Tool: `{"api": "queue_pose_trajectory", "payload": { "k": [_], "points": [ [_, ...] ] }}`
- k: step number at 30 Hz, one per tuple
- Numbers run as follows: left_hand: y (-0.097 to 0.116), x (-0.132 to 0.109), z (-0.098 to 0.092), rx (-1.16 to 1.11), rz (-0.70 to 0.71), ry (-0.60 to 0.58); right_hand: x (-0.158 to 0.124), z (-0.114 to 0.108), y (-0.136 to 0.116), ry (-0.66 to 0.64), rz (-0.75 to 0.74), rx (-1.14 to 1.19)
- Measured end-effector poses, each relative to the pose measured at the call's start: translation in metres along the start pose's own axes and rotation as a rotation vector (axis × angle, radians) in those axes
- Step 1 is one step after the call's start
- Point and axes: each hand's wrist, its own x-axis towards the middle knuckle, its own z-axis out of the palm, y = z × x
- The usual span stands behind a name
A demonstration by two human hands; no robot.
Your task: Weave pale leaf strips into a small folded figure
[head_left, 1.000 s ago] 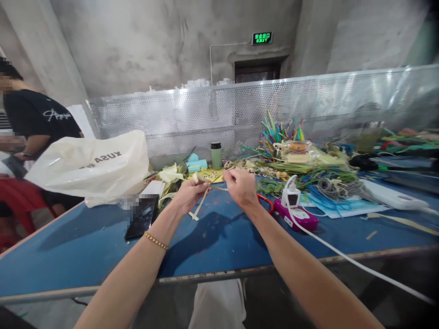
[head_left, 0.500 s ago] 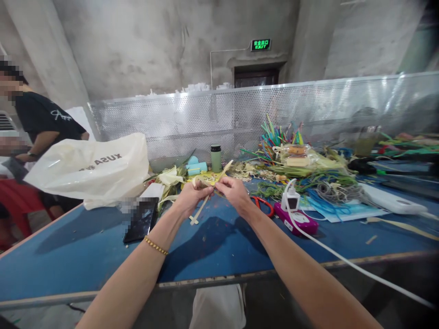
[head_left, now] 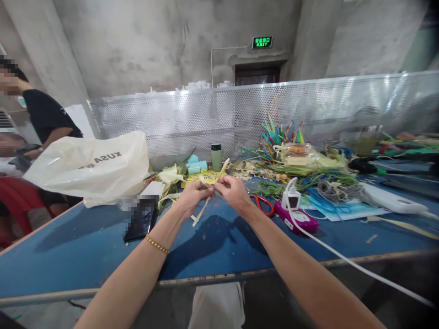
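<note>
Pale, flat strips (head_left: 201, 211) like dried leaf hang between my two hands above the blue table (head_left: 219, 256). My left hand (head_left: 194, 197), with a gold bead bracelet on its wrist, pinches them from the left. Fingertips of my right hand (head_left: 233, 192) are closed on the strips close beside it, and one end sticks up past the fingers. Just behind lie yellow material and light blue rolls (head_left: 196, 166), with a green bottle (head_left: 216, 157) upright. Red-handled scissors (head_left: 263, 205) lie to the right of my right hand, their blades hidden.
At left are a white plastic bag (head_left: 92, 169), a black phone (head_left: 142, 219) and a person in black (head_left: 50, 114). On the right lie a purple power block (head_left: 302, 221) with a white cable, tangled cords (head_left: 336, 192) and a white power strip (head_left: 394, 199). A perforated metal screen (head_left: 171, 123) stands behind.
The strips between my hands have shifted and tilted slightly; their lower ends now hang differently. Both hands stay almost in place. At left, the person in black has turned and moved a little.
</note>
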Motion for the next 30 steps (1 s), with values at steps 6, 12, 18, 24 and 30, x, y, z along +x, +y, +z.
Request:
{"api": "queue_pose_trajectory", "payload": {
  "k": [6,12,18,24,30],
  "points": [
    [-0.0023,-0.0003,0.0009,-0.003,0.0,-0.005,0.0001,0.0013,-0.0002,0.027,0.006,0.042],
    [-0.0009,-0.001,0.0036,-0.042,-0.045,0.003,0.0001,0.0009,-0.0027,0.036,0.04,0.09],
    [-0.0038,-0.0003,0.0023,-0.057,-0.002,-0.022,-0.0015,-0.001,-0.0049,0.037,0.07,0.111],
    [-0.0038,-0.0008,0.0029,-0.055,-0.015,-0.032,-0.0022,-0.0027,-0.0071,0.036,0.089,0.108],
    [-0.0041,-0.0009,0.0026,-0.006,0.016,-0.038,-0.0022,-0.0024,-0.0059,0.023,0.122,0.168]
  ]
}}
